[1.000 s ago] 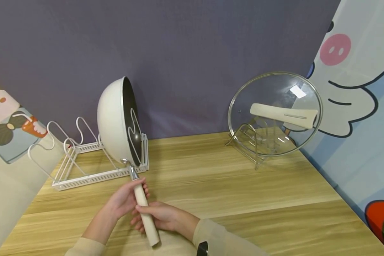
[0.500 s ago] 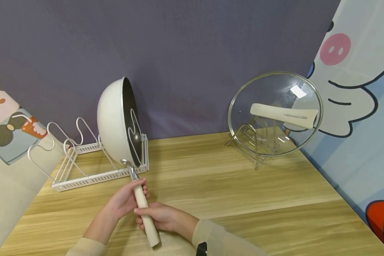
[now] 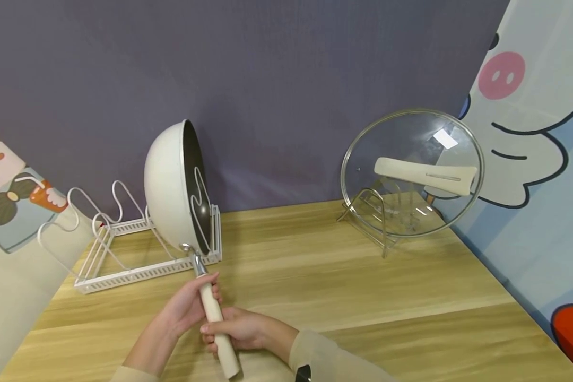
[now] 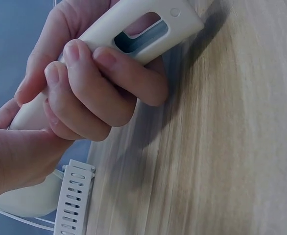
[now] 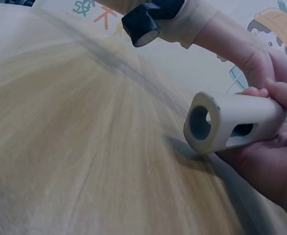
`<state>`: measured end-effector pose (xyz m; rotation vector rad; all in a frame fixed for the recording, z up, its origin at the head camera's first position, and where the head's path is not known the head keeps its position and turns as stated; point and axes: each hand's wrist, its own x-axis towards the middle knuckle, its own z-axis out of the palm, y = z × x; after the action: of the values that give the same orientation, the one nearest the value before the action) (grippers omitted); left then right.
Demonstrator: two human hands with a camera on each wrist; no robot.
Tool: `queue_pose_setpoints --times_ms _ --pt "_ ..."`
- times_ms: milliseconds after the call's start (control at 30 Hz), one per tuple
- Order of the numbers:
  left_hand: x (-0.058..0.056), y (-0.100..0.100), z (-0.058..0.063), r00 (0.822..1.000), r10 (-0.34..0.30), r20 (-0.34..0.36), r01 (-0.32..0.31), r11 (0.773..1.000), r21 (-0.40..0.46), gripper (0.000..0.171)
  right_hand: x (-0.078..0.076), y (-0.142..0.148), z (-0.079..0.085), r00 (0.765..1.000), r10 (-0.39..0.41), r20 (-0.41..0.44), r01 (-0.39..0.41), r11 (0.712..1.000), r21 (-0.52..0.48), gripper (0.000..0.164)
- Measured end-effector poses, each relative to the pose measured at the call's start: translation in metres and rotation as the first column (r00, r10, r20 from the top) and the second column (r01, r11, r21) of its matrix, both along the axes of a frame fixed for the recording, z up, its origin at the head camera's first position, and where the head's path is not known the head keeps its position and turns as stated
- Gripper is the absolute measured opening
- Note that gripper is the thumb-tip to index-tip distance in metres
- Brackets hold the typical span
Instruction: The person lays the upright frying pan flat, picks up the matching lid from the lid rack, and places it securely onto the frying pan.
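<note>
A white wok [image 3: 164, 185] with a dark inside stands on its side in the right end of a white wire rack [image 3: 138, 274]. Its cream handle [image 3: 226, 354] slopes down toward me over the table. Nearest the metal neck, my left hand [image 3: 187, 306] grips the upper part of the handle. My right hand [image 3: 248, 330] holds it lower down, with the thumb across the top. In the left wrist view, curled fingers [image 4: 89, 90] wrap the handle beside its slot. The right wrist view shows the hollow handle end [image 5: 202, 122] sticking out past the hand.
At the right, a glass lid [image 3: 410, 138] with a cream grip [image 3: 425, 174] leans in a small metal wire stand [image 3: 383, 223]. A dark cloth wall [image 3: 286, 106] rises behind the wooden table [image 3: 305, 265]. Printed cartoon panels stand at both sides.
The whole scene sits slightly lower in the head view. My right thumb and fingers have shifted a little on the handle. The wok stays in the rack, held by both hands throughout.
</note>
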<state>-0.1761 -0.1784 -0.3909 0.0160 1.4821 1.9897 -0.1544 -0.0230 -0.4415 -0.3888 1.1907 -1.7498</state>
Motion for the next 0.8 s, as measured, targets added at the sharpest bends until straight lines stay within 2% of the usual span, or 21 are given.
queue_pose_setpoints --times_ms 300,467,800 --pt "0.0008 0.0010 -0.0008 1.000 -0.017 -0.005 0.017 1.000 0.007 0.019 -0.0015 0.0029 -0.0033 0.998 0.062 -0.001 -0.062 0.998 -0.033 0.014" --pt "0.0004 0.0029 -0.0002 1.000 -0.006 -0.002 0.006 1.000 -0.009 0.018 -0.0029 0.0050 -0.0041 0.997 0.080 -0.014 -0.081 0.994 -0.072 0.017" --pt "0.0011 0.0070 0.0018 1.000 0.020 0.003 -0.020 0.999 -0.030 0.018 -0.0049 0.0074 -0.0069 0.996 0.091 -0.023 -0.093 0.993 -0.067 0.022"
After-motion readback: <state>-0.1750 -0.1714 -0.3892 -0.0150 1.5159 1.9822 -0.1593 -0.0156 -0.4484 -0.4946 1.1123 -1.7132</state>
